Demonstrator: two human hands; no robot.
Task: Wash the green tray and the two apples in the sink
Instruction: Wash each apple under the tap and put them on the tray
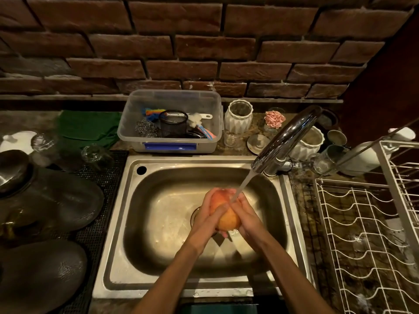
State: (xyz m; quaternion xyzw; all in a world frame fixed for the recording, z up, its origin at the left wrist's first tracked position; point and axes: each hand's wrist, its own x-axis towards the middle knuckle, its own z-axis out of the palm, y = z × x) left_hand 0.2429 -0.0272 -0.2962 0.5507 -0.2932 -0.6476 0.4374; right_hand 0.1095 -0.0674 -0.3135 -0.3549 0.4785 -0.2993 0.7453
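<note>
Both apples are held together over the stainless sink (118, 200), stacked between the palms: the redder apple (218, 197) on top and the yellower apple (227, 220) below, directly above the drain. The left hand (207, 214) wraps them from one side with fingers curled across the fruit, and the right hand (246, 214) presses in from the other, fingers closed against the skin. Water from the chrome faucet (288, 141) lands on the upper apple near the right fingertips. The green tray cannot be made out with any certainty in this view. The main risk is slippage: two wet, round fruits pinched in one grasp could squirt apart, and one would likely drop into the basin and bruise. The stream hitting curved skin may also splash out toward the wire dish rack (367, 234).
</note>
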